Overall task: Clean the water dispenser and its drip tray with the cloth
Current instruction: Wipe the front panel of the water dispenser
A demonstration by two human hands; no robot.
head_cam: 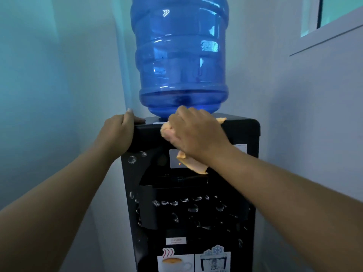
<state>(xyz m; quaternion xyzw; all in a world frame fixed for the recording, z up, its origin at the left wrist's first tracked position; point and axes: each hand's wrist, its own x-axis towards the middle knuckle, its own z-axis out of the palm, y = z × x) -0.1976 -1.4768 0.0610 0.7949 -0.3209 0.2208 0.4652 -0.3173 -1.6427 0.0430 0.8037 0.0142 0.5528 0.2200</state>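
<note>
The person stands square to the tall black plastic water dispenser [243,134] in the corner, with the big translucent blue water bottle [180,55] upended on top of it. Their left hand [119,132] is curled over the top left corner of the cabinet, gripping it as if to steady it. The right hand [196,132] is bunched over the soft orange cloth [193,165] and presses it against the front top edge, just below the bottle. One loose corner of the cloth hangs over the small grey control panel [174,158]. To my eye the job is in its early part, with only the top getting attention. White soapy smears [193,209] dot the front below, thick around the tap recess and across the dark drip tray [149,209], with a few more near the upper left. All of that looks unwiped. The lower front, with its hot-cup and snowflake stickers [174,260], is also waiting, so most of the wiping is left to do.
</note>
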